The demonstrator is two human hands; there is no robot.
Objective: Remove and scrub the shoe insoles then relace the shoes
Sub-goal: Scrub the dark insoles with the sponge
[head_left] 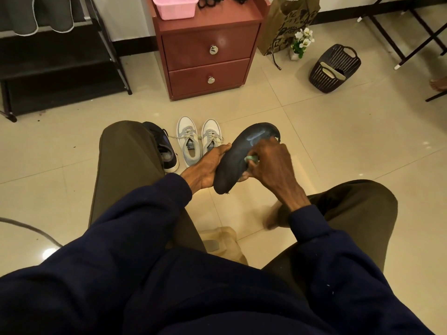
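Both hands are occupied. The dark insole point(238, 153) is cradled from beneath and gripped along its left edge by the left hand point(208, 166), while a small greenish scrubber point(251, 158) is pinched in the right hand point(273, 163) and pressed to the insole's upper face. The insole is held in the air between the knees, toe end far, with a pale soapy streak point(255, 137) near that end. It is judged light, thin and floppy, probably slick where wet, so support under the arch is advised rather than a pinch at one tip. Just beyond, a pair of white shoes point(187, 141) is set on the tiled floor point(314, 141), with a dark shoe point(162, 146) to the left. Farther off, black laces point(209, 1) and a pink tub point(175, 6) are seen on a red cabinet point(205, 49).
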